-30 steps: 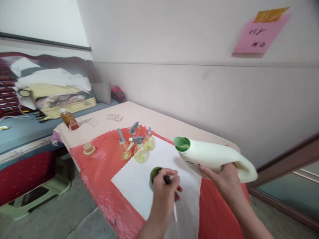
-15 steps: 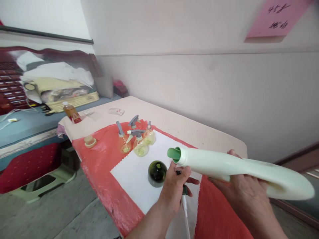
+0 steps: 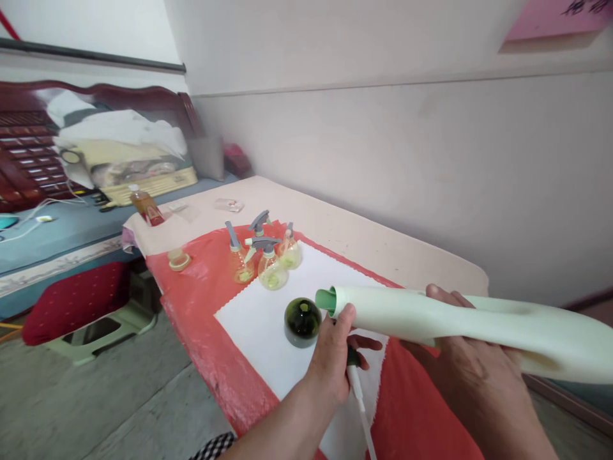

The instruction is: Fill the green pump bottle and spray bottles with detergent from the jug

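Set apart, both hands are kept closed on objects. By the right hand (image 3: 474, 370), the middle of a smooth, pale green plastic jug (image 3: 407, 313) is gripped, its long body tilted nearly level. By the left hand (image 3: 335, 354), a dark fitting (image 3: 353, 358) with a slim white tube (image 3: 363, 409) is held among half-curled fingers, while the thumb is pressed to the jug's neck. The jug's green spout (image 3: 325, 299) is held beside the top of a glossy, dark green, globe-shaped bottle (image 3: 302, 322), stood upright on a white cloth (image 3: 258, 322) with scalloped edges. Beneath is spread a crinkled red plastic sheet (image 3: 201, 332). Clear, bulbous spray bottles (image 3: 272, 271) are clustered by the cloth's far left edge; an amber bottle (image 3: 147, 204) is placed at the tabletop's (image 3: 373, 243) left corner.
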Tool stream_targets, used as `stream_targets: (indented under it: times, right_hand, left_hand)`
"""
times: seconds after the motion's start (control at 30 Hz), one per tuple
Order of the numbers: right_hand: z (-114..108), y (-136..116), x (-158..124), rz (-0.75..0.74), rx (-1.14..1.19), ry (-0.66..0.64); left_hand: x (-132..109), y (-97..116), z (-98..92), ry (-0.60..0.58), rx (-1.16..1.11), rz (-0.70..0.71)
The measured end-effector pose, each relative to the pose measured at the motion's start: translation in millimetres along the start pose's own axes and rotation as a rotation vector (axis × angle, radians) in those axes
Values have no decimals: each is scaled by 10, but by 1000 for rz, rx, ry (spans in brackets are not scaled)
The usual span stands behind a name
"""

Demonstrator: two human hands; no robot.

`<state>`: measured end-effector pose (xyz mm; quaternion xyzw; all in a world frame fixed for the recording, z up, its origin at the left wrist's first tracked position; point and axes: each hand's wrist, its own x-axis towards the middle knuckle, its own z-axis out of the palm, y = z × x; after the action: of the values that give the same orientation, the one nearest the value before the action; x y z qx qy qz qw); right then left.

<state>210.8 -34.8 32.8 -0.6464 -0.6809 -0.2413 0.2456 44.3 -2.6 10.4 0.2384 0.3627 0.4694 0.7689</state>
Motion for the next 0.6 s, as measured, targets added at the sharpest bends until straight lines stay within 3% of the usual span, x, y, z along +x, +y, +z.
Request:
stream_targets:
  times: [0.23,0.47,0.6]
  right_hand:
    - [-32,-134,8,-10,-7,5]
    - [-17,-210,45,-106,-75,72]
    - [-72,-217,64,-119,-87,40]
  left_hand:
    - [-65,16,-36,75,-41,34]
    - [-65,34,-92,144,-145,-28]
    - [-69,9,-54,193,-180,-61]
